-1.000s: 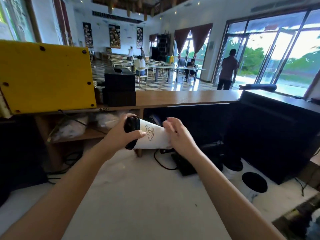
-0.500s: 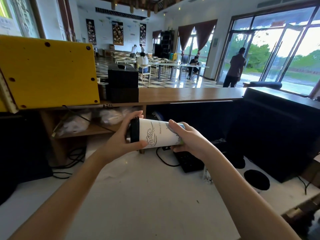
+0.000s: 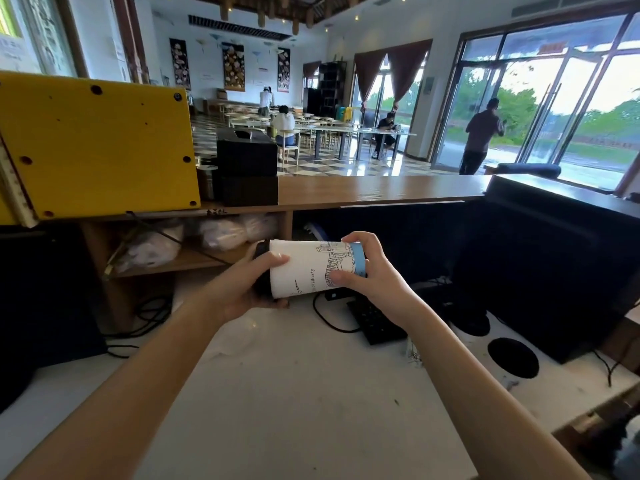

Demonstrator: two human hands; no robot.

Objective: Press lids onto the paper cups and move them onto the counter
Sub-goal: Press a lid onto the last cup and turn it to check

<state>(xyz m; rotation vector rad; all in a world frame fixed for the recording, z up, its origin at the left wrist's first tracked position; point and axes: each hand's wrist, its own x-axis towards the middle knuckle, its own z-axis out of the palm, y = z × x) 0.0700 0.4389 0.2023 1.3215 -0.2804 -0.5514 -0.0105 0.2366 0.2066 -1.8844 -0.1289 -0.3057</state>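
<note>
I hold a white paper cup [image 3: 308,268] with a line drawing and a blue band near its base, lying sideways in the air above the white worktop [image 3: 294,393]. A black lid [image 3: 262,268] sits on its mouth, facing left. My left hand [image 3: 242,289] wraps the lid end, thumb on the cup wall. The base end sits in my right hand [image 3: 367,271], fingers over the blue band. Behind it runs the raised wooden counter [image 3: 381,190].
A yellow box [image 3: 93,147] and black boxes [image 3: 247,171] stand on the counter's left part. A black keyboard [image 3: 374,320] and cables lie under the cup. Another lidded cup [image 3: 512,358] stands at right by a dark cabinet [image 3: 554,271]. A shelf with bags sits below the counter.
Both hands have turned the cup about its long axis, so a different drawing and the blue band now face me. My right hand slid toward the cup's base.
</note>
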